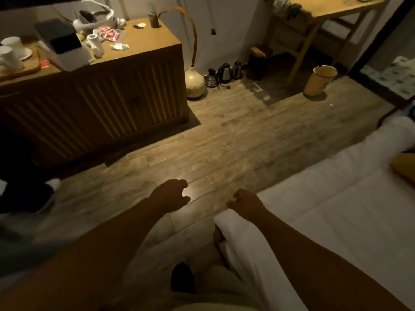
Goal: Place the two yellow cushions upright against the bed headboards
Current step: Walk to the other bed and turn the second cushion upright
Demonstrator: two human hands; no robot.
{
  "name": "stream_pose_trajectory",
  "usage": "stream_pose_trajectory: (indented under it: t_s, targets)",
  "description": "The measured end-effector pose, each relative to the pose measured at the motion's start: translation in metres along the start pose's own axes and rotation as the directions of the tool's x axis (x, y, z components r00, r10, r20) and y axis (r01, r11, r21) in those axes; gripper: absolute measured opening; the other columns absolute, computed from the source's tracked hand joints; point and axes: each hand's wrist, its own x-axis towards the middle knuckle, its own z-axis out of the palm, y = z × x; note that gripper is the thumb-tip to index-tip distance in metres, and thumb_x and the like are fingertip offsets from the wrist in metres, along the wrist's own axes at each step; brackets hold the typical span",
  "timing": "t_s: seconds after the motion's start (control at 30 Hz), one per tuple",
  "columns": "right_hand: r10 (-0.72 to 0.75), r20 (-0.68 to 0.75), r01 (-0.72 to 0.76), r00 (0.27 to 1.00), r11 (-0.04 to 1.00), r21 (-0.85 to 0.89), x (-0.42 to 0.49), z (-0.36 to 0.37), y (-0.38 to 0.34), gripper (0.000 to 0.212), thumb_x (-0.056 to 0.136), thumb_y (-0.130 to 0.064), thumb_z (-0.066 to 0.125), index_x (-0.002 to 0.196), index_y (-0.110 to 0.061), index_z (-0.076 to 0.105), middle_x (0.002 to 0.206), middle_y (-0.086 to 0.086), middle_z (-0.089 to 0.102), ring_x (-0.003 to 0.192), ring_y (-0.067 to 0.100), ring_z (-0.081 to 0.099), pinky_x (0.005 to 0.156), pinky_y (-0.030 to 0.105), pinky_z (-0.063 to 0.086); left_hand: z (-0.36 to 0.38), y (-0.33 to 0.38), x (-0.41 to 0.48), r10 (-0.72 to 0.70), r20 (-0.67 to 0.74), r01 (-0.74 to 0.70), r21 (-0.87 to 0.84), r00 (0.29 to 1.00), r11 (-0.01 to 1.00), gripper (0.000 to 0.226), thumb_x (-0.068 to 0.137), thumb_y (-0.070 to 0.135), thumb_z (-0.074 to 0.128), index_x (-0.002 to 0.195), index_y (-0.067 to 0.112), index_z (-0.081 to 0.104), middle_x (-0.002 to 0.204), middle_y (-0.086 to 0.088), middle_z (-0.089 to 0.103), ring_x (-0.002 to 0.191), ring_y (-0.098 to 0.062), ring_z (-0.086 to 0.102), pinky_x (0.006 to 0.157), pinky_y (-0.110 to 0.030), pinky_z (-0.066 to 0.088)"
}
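Head view: open floor (224, 135) beside bed edge (292, 180)

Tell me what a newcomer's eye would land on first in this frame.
Two bare forearms reach in from the bottom, the left hand loosely curled over the wooden floor, the right hand at the corner of the white bed. A yellow cushion peeks in at the right edge, and a cluttered wooden cabinet fills the upper left.

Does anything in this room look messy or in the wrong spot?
Yes. Three kettles sit on the floor by the wall instead of on a counter. The wooden cabinet top is cluttered with scattered red-and-white packets and crumpled paper. A yellow cushion lies flat on the bed, not upright.
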Motion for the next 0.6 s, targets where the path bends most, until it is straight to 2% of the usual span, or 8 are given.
stream_pose_trajectory:
  t_s: [0.07,0.2,0.43,0.6]
  targets:
    - [0.026,-0.026,-0.025,0.999,0.999,0.04,0.025,-0.013,-0.015,0.054,0.087,-0.047,0.068,0.128,-0.014,0.056,0.125,0.009,0.063,0.098,0.017,0.058,0.081,0.028,0.042,-0.026,-0.003,0.034,0.037,0.0,-0.037,0.027,0.999,0.999,0.054,0.088,0.046,0.062,0.134,0.021,0.052,0.131,-0.003,0.061,0.118,-0.023,0.057,0.096,-0.038,0.05]
    - [0.083,-0.059,-0.074,0.995,0.987,0.14,0.08,-0.042,-0.03,0.053,0.087,-0.044,0.069,0.127,-0.011,0.055,0.123,0.012,0.063,0.105,0.025,0.063,0.085,0.034,0.05,-0.066,0.009,0.11,0.123,0.032,-0.126,0.09,0.992,0.988,0.054,0.089,0.044,0.062,0.136,0.02,0.051,0.134,-0.004,0.06,0.12,-0.024,0.057,0.098,-0.039,0.05]
    - [0.182,-0.126,-0.147,0.975,0.957,0.249,0.205,-0.11,-0.02,0.051,0.088,-0.043,0.067,0.126,-0.01,0.056,0.122,0.012,0.061,0.098,0.02,0.056,0.079,0.029,0.043,-0.122,0.075,0.273,0.268,0.094,-0.283,0.231,0.959,0.931,0.054,0.092,0.043,0.06,0.139,0.019,0.048,0.135,-0.005,0.058,0.12,-0.024,0.056,0.099,-0.038,0.05]
    - [0.272,-0.118,-0.228,0.955,0.927,0.296,0.264,-0.17,-0.01,0.055,0.089,-0.045,0.066,0.131,-0.011,0.054,0.129,0.011,0.059,0.115,0.025,0.057,0.084,0.027,0.041,-0.157,0.136,0.37,0.332,0.163,-0.366,0.293,0.929,0.883,0.054,0.091,0.042,0.061,0.139,0.019,0.049,0.134,-0.006,0.058,0.119,-0.024,0.057,0.097,-0.039,0.051]
